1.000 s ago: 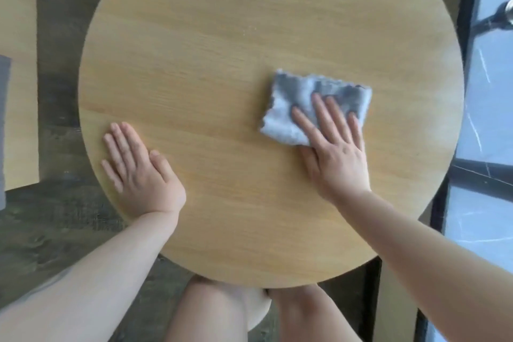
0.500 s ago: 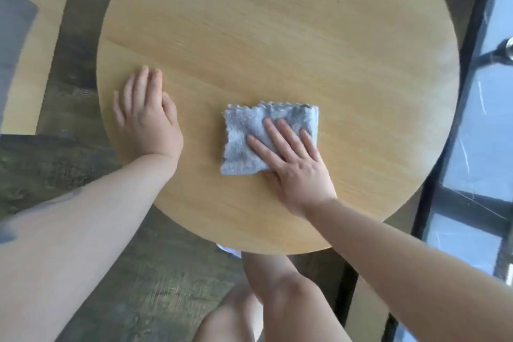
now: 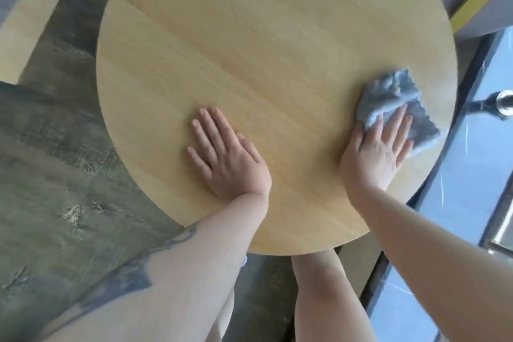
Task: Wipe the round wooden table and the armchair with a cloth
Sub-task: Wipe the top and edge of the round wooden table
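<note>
- Round light wooden table (image 3: 249,58): far edge cut off by the frame
- Crumpled grey fleece cloth (image 3: 388,97) at the table's right rim, partly hidden under the flat-fingered right hand (image 3: 377,150) pressing it
- Left hand (image 3: 227,158) flat, fingers straight, near the table's middle; armchair not identifiable

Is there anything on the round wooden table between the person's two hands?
Nothing: the head view shows only bare tabletop between the flat left hand and the right hand, which presses the crumpled grey cloth.
</note>
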